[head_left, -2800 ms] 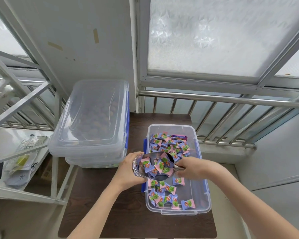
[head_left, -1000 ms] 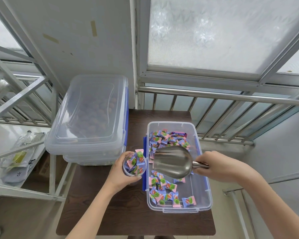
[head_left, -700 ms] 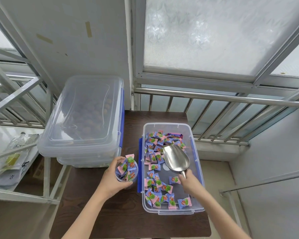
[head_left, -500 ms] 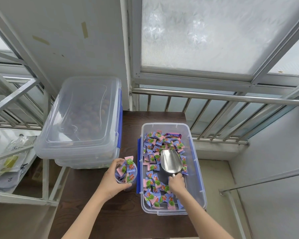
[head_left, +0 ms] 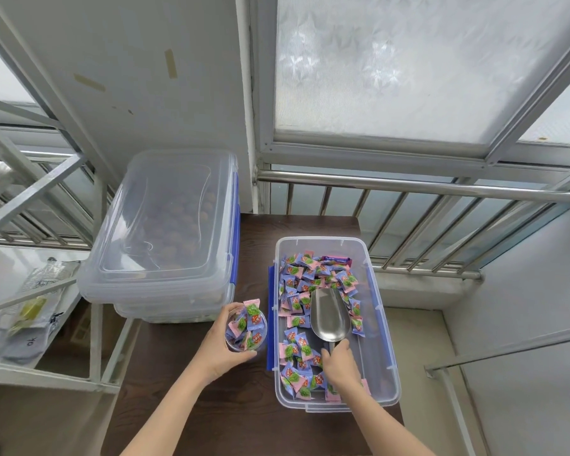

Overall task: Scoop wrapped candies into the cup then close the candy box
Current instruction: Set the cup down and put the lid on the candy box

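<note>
A clear candy box point(head_left: 380, 327) with blue latches stands open on the dark table, with several pink and blue wrapped candies point(head_left: 313, 278) inside. A metal scoop point(head_left: 329, 315) lies empty on the candies, bowl pointing away. My right hand point(head_left: 341, 363) grips its handle inside the box. Left of the box, my left hand point(head_left: 222, 343) wraps around a small clear cup point(head_left: 246, 329) heaped with candies, one sticking above the rim.
Two stacked clear boxes point(head_left: 165, 235), lidded, fill the table's far left corner; the lower one holds brown round things. A metal railing point(head_left: 408, 189) runs behind the table point(head_left: 185, 399). A white rack with packets point(head_left: 30, 311) stands at the left.
The scoop emptied its candies into the cup, then my right hand swung it back and laid it down in the box. The cup moved left, away from the box.
</note>
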Motion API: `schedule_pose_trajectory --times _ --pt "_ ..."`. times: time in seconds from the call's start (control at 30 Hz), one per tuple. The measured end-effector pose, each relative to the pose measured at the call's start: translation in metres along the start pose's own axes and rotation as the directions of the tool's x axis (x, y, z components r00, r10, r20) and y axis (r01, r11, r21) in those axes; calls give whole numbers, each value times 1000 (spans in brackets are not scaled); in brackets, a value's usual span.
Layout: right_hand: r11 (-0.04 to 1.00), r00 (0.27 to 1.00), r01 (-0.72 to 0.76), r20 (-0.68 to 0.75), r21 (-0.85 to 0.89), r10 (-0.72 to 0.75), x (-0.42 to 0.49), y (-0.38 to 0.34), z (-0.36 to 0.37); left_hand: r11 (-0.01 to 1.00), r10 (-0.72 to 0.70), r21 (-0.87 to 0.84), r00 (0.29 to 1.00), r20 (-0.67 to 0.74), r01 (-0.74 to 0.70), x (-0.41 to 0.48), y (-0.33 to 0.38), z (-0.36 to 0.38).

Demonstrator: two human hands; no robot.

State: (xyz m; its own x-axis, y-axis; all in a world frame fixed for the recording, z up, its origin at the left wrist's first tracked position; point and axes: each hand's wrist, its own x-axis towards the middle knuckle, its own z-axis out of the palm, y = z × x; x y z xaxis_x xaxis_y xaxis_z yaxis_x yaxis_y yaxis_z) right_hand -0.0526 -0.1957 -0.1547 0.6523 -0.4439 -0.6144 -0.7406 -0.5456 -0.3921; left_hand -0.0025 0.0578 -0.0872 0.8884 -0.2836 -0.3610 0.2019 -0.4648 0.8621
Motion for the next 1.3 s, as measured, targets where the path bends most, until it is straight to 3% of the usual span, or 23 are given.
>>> schedule_pose_trajectory --times 0.1,0.2,0.27,0.33,0.43,0.53,0.63,0.73,0.97,1.3 --pt "999 999 -44 1 4 44 -2 0 -6 1000 -29 11 1000 12 29 -8 10 -5" --pt "997 972 -73 -225 -38 62 -14 -12 -23 992 -56 110 998 -19 57 -29 23 -25" --pt "996 930 74 -363 41 -54 -28 -33 -36 986 -73 152 997 12 70 -50 34 -53" --pt "943 889 288 -411 165 -200 -43 -66 -49 993 -67 100 997 39 62 -74 56 -86" --pt "786 817 547 -390 288 -425 -66 -132 -66 999 29 -9 984 -177 -31 -89 97 -133" --pt "657 763 645 -297 390 -574 -89 -194 -73 996 94 54 846 -525 -77 -64 106 -180" --pt "640 766 609 -137 468 -628 -94 -239 -60 994 10 86 750 -661 62 -31 92 -209" --pt "681 796 527 -16 508 -605 -95 -263 -42 985 -56 79 717 -695 154 -17 87 -214" --pt "714 824 489 5 501 -567 -101 -268 -21 968 -250 -155 803 -541 197 -8 71 -208" --pt "674 841 429 7 601 -541 -104 -267 -24 980 -165 -177 851 -499 86 -21 79 -208"
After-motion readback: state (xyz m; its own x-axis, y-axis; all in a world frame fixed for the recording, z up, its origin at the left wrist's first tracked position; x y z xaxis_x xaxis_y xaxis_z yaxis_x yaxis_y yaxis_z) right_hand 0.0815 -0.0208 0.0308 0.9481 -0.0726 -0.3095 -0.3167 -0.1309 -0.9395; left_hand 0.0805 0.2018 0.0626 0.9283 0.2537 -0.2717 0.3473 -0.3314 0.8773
